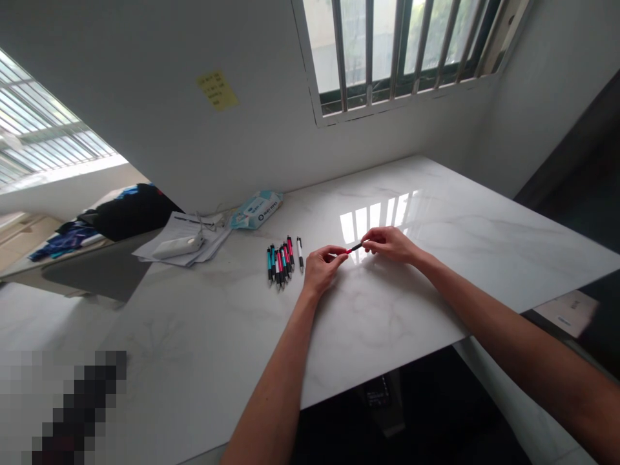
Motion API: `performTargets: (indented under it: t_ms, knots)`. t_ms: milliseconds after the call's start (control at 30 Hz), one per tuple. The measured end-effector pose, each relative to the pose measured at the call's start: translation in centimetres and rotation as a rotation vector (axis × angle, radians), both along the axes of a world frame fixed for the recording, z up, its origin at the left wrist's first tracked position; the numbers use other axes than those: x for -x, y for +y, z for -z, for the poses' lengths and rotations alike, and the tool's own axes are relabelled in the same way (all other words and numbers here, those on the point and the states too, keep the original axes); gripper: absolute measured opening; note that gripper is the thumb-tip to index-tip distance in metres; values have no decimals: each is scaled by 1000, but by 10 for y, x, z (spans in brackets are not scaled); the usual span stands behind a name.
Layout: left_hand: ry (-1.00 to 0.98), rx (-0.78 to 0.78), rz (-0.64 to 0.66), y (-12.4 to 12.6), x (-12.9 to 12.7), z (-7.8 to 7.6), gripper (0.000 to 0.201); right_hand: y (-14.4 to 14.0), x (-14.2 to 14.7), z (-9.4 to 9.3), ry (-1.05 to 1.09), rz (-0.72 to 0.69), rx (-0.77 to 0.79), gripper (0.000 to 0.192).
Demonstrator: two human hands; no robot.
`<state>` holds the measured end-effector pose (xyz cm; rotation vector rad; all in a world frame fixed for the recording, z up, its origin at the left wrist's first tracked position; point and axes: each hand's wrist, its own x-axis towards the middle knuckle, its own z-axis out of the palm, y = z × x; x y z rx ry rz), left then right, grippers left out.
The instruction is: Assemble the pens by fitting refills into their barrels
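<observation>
Both of my hands hold one red pen (349, 249) with a black grip, just above the white marble table (387, 303). My left hand (323, 265) pinches the red barrel end. My right hand (390, 244) pinches the black tip end. The two hands are a short gap apart along the pen. To the left of my left hand, several pens (282, 259) in teal, red and white lie side by side on the table.
A pack of wet wipes (256, 209) lies near the wall. A stack of papers with a white device (181, 245) sits at the left. Dark clothes (128, 210) lie beyond. A barred window (397, 51) is above; the table's front edge (387, 374) is near me.
</observation>
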<state>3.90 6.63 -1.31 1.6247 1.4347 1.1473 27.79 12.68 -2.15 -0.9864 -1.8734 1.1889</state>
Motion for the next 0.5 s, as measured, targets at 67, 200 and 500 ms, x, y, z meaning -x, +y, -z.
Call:
performTargets:
  t_ms: [67, 200, 500]
  knots:
    - [2, -7, 1, 0, 0, 0, 26, -1, 0, -1, -69, 16, -25, 36]
    - [15, -11, 1, 1, 0, 3, 25, -3, 1, -2, -29, -29, -38, 34]
    - [10, -4, 1, 1, 1, 6, 25, -2, 5, 2, 1, -28, -2, 30]
